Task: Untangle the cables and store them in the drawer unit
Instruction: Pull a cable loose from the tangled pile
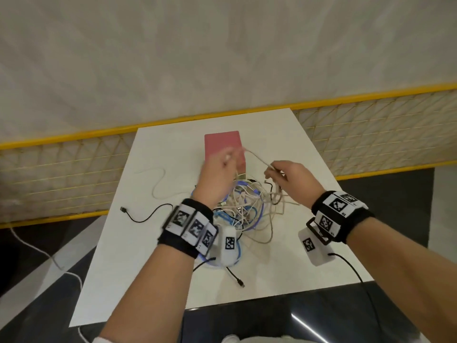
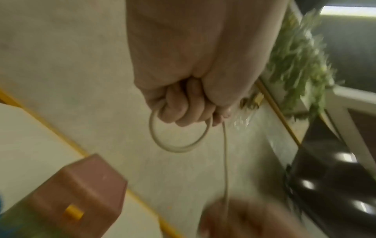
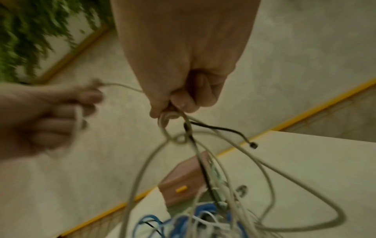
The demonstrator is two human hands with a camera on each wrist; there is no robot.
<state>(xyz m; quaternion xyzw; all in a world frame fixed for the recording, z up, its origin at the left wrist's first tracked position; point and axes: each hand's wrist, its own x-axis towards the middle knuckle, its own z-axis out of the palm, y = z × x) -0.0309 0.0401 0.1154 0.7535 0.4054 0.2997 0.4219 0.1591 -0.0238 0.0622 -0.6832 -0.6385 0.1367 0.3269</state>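
Both hands hold one thin beige cable (image 1: 257,157), left hand (image 1: 217,172) fisting a loop, right hand (image 1: 288,177) pinching strands above the tangled cable pile (image 1: 244,206); light, limp, snag-prone, likely best gripped near a plug

Even indoor light, wrist views dim and motion-blurred, edges bowed

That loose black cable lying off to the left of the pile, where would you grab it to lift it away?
Probably by the plug end of the thin black cable, coming from above on the left. That end lies bare on the white table, apart from the tangled cable pile, while its other end runs under the left wrist towards the pile, so a grip there could snag.
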